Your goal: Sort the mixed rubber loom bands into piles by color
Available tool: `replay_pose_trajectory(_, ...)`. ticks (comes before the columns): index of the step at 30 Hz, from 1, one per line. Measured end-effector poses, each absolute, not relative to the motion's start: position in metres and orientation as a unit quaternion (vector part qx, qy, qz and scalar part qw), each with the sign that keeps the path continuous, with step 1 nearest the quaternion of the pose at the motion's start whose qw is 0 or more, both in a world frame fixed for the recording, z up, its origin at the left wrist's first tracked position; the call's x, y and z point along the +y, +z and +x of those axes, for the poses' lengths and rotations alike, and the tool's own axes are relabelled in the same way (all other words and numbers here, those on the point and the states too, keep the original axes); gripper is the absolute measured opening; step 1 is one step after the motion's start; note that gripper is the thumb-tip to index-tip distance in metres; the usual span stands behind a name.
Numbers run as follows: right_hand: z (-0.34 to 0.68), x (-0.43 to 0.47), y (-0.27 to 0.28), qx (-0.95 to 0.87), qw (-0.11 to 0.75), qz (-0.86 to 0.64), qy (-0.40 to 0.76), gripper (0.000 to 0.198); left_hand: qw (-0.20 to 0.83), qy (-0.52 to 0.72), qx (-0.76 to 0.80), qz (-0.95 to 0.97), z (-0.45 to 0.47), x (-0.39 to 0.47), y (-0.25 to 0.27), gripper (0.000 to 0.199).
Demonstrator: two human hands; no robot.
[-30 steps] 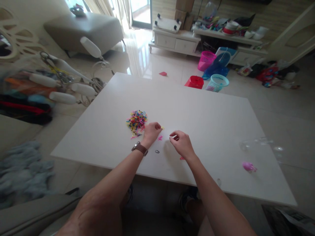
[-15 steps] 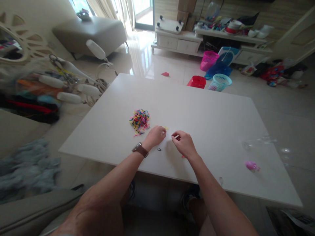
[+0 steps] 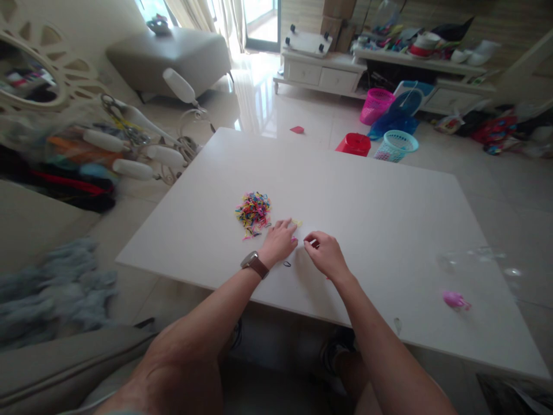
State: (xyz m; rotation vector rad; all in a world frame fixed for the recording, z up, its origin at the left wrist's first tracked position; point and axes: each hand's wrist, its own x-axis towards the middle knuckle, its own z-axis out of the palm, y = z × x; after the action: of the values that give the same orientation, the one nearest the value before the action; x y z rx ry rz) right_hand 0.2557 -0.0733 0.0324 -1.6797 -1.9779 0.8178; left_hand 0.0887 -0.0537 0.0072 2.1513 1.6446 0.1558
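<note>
My left hand [image 3: 280, 239], with a watch [image 3: 249, 260] on its wrist, rests at the table with its fingers spread. A small pink piece [image 3: 294, 238] shows by its thumb; whether the thumb touches it I cannot tell. Just beyond the fingertips lie yellow pieces [image 3: 297, 222]. My right hand [image 3: 323, 249] is closed in a pinch just to the right, and whatever sits between its fingertips is too small to make out. A pile of tiny multicoloured loop-shaped pieces [image 3: 253, 211] lies left of my left hand. One black loop [image 3: 287, 264] is on the table below it.
The white table [image 3: 367, 196] carries a purple object [image 3: 454, 300] and a clear plastic item [image 3: 470, 255] at the right. A small clear piece [image 3: 397, 324] lies near the front edge. Beyond the far edge stand a red bin [image 3: 354, 144] and a light-blue basket [image 3: 396, 145].
My left hand's fingers have spread from a closed grip, and the pink piece now shows by its thumb. My right hand keeps its pinch. The whole view has shifted slightly.
</note>
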Motion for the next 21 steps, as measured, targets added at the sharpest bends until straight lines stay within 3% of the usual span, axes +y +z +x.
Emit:
replay_pose_trajectory(6, 0.260, -0.075, 0.033, -0.714, 0.197, -0.608, 0.287, 0.013, 0.175, 0.050, 0.676, 0.714, 0.082, -0.053, 0.013, 0.038)
replay_pose_trajectory(12, 0.261, -0.075, 0.034, -0.711, 0.189, -0.612, 0.290, 0.013, 0.159, -0.001, 0.749, 0.644, 0.070, -0.049, 0.015, 0.061)
replay_pose_trajectory(21, 0.262, -0.075, 0.033, -0.717, 0.179, -0.608, 0.290, 0.014, 0.172, 0.021, 0.750, 0.639, 0.053, -0.035, 0.014, 0.040)
